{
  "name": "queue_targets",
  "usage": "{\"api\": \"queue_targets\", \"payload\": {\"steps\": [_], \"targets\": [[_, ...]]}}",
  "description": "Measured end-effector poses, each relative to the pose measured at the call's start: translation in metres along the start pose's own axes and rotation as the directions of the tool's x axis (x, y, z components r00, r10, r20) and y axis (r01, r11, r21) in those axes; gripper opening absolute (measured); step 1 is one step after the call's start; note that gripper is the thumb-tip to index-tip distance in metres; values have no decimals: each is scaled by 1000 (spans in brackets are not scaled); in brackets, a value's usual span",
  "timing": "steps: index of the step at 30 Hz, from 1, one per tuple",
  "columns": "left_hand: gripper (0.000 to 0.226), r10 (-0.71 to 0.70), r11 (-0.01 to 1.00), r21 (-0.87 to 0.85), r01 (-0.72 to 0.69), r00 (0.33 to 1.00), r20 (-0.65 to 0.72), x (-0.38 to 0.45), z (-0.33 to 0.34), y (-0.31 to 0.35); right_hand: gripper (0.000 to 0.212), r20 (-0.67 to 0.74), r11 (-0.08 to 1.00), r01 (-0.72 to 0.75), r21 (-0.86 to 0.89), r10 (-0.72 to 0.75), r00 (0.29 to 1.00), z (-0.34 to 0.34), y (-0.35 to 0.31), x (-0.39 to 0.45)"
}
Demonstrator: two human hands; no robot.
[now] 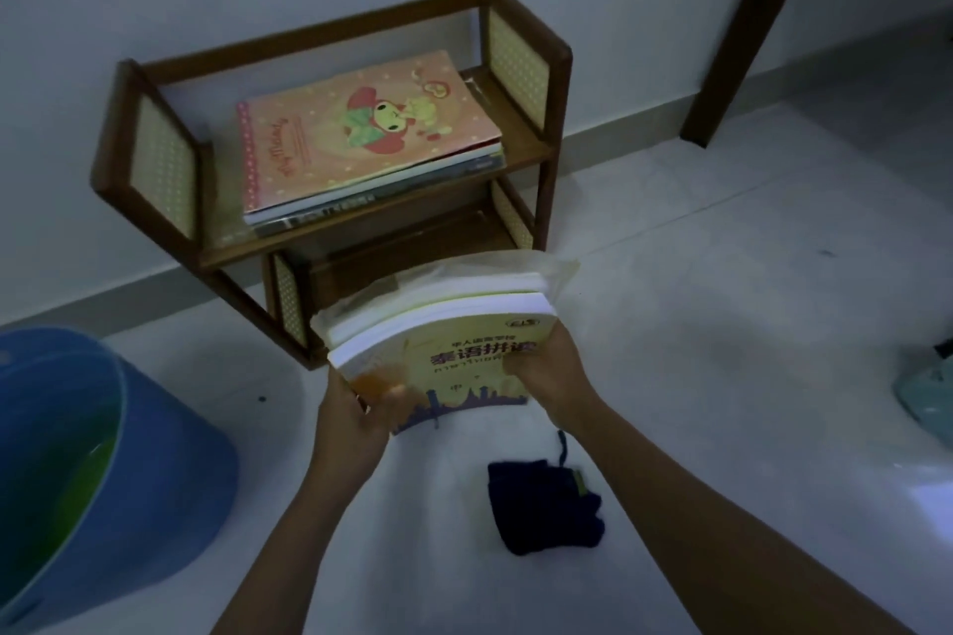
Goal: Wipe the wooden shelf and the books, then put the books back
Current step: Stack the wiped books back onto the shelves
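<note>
A small two-tier wooden shelf point(515, 155) with pale woven side panels stands on the floor against the wall. On its upper tier lies a flat stack of books, a pink cartoon-cover book point(361, 129) on top. I hold a second stack of books point(448, 320) in front of the lower tier, a yellow-cover book uppermost. My left hand point(356, 407) grips the stack's near left corner. Its near right edge is gripped by my right hand point(552, 371). A dark blue cloth point(541, 505) lies crumpled on the floor below my right forearm.
A blue plastic basin point(77, 454) with greenish liquid stands at the left. A dark wooden furniture leg point(742, 31) rises at the upper right. A pale green object point(928, 392) sits at the right edge. The floor is light tile.
</note>
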State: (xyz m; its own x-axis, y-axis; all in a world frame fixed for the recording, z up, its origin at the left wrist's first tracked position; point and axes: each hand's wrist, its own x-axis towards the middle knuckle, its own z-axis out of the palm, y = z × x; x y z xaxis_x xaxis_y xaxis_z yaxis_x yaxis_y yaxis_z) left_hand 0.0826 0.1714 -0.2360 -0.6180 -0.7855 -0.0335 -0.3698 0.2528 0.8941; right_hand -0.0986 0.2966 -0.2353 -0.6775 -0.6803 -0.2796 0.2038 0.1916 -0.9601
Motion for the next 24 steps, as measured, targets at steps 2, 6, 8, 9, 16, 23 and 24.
{"api": "queue_targets", "payload": {"steps": [2, 6, 8, 9, 16, 23, 24], "targets": [[48, -26, 1000, 16, 26, 1000, 3, -2, 2, -11, 51, 1, 999, 0, -38, 0, 1000, 2, 3, -2], [56, -63, 998, -33, 62, 997, -47, -10, 0, -7, 48, 18, 995, 21, -98, -19, 1000, 1, 12, -4], [84, 6, 999, -45, -15, 984, -181, -12, -12, 21, 49, 35, 996, 9, -84, -6, 999, 0, 15, -3], [90, 143, 990, 57, -133, 960, -241, -11, -18, 40, 48, 45, 997, 11, -80, -7, 999, 0, 15, 0], [73, 169, 432, 847, -311, 950, 263, 40, 8, 128, 49, 24, 999, 1, -43, 1, 1000, 5, 13, 5], [41, 224, 745, 638, -197, 974, 39, 31, -20, 107, 100, -85, 854, -504, 131, 516, 852, -3, 65, -13], [37, 181, 822, 554, -132, 983, -35, 25, -29, 105, 108, -6, 831, -533, 158, 541, 841, -2, 70, -13]]}}
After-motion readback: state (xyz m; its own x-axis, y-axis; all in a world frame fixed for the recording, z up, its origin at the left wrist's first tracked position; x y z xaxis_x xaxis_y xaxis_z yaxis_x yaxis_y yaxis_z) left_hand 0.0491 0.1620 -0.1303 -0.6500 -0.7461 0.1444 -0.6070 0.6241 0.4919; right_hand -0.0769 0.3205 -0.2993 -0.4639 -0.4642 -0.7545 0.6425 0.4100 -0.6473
